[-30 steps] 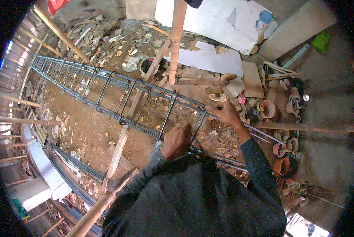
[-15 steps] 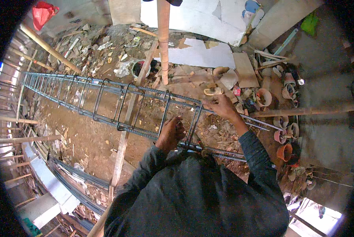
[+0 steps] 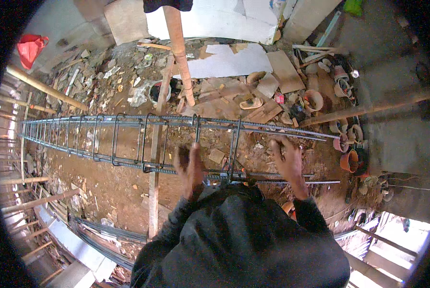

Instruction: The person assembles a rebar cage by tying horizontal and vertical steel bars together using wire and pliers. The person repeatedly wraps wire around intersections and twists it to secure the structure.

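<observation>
A long rebar cage [image 3: 128, 163] of ribbed steel bars, with square stirrups bound round it, lies across in front of me. My left hand [image 3: 190, 168] is over the near bars beside a stirrup [image 3: 197, 127]; its fingers point upward and look apart, though slightly blurred. Whether it touches that stirrup I cannot tell. A pair of close-set stirrups [image 3: 234, 149] stands between my hands. To the right of them my right hand [image 3: 288, 161] hovers between the far and near bars, fingers curved and spread, with nothing visible in them.
A timber plank [image 3: 155, 192] passes beneath the cage. Beyond it stand a bamboo post [image 3: 181, 57] and a white bucket [image 3: 160, 91] among rubble. Pots [image 3: 313, 100] line the right side, near a bamboo pole [image 3: 368, 109]. Loose steel bars [image 3: 107, 233] lie at the lower left.
My right hand has drawn back from the far bars toward me. The left hand has moved slightly left and its fingers have straightened. The whole view has turned somewhat.
</observation>
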{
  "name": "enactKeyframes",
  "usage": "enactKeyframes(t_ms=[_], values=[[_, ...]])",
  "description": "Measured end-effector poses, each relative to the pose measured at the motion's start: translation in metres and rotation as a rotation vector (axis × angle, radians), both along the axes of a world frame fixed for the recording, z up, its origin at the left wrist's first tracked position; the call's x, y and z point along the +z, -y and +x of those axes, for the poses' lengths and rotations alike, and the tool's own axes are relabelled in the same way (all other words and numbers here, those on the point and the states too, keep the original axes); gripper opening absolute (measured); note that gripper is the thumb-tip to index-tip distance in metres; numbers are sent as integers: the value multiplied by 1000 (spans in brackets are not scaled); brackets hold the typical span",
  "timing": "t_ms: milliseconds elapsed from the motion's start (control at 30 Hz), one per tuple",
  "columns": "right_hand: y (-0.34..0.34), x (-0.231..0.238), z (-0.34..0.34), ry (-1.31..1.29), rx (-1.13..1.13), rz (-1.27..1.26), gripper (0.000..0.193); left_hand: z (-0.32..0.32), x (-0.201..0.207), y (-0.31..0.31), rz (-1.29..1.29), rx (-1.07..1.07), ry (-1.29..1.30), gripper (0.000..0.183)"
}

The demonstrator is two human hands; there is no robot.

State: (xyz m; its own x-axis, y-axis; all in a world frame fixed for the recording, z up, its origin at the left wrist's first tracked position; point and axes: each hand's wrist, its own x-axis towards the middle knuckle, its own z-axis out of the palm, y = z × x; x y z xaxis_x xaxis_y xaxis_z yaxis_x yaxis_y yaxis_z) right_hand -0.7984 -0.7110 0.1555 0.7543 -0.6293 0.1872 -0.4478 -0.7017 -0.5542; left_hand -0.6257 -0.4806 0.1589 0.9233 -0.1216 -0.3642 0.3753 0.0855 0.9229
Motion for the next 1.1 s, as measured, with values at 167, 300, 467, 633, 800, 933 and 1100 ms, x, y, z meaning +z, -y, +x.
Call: enactKeyframes(t_ms=[167, 300, 467, 633, 800, 933, 1100], values=[[-90, -30, -100, 83, -300, 607, 22, 39, 2, -30, -180, 207, 6, 24], [-132, -98, -131, 163, -486, 914, 28, 64, 4, -40, -141, 130, 28, 27], [-145, -153, -104, 8, -370, 663, 29, 53, 8, -23, -82, -8, -50, 29], [-164, -176, -83, 294, -480, 584, 28, 36, -18, -15, -91, -283, -146, 24], [-177, -161, -99, 246, -501, 92, 36, 33, -46, -31, -85, -510, -72, 23], [-162, -103, -101, 164, -696, -256, 40, 18, -62, -34, -66, -498, 246, 21], [-129, -6, -58, 1052, -951, 287, 55, -1, -93, -19, -40, -720, 315, 25]])
